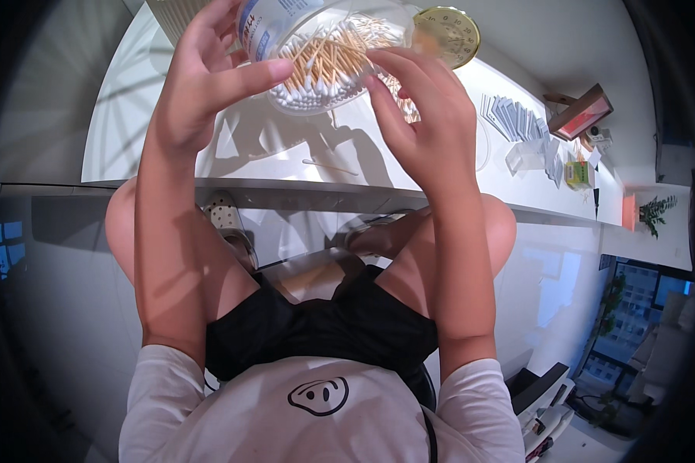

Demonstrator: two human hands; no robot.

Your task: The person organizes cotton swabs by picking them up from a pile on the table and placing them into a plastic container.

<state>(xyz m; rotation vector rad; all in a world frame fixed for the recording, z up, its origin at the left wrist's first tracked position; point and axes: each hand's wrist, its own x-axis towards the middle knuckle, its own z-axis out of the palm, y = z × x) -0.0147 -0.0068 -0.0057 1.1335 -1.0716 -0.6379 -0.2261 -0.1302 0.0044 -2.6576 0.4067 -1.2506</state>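
A clear round tub point(305, 108) full of cotton swabs point(328, 62) is tilted above the white table, its printed label at the upper left. My left hand point(208, 77) grips its left side, fingers behind it and thumb across the front. At the right edge of the tub is my right hand point(432, 108), thumb and forefinger bent against the rim; its other fingers are hidden. More swabs point(405, 104) show behind that hand, partly covered by it. One loose cotton swab point(330, 167) lies near the table's front edge.
A round gold-rimmed dial gauge point(449, 37) stands behind my right hand. Farther right on the table point(255, 166) are fanned cards point(506, 116), a clear plastic box point(525, 157), a green and yellow box point(578, 175) and a framed picture point(583, 113). My knees are beneath the table edge.
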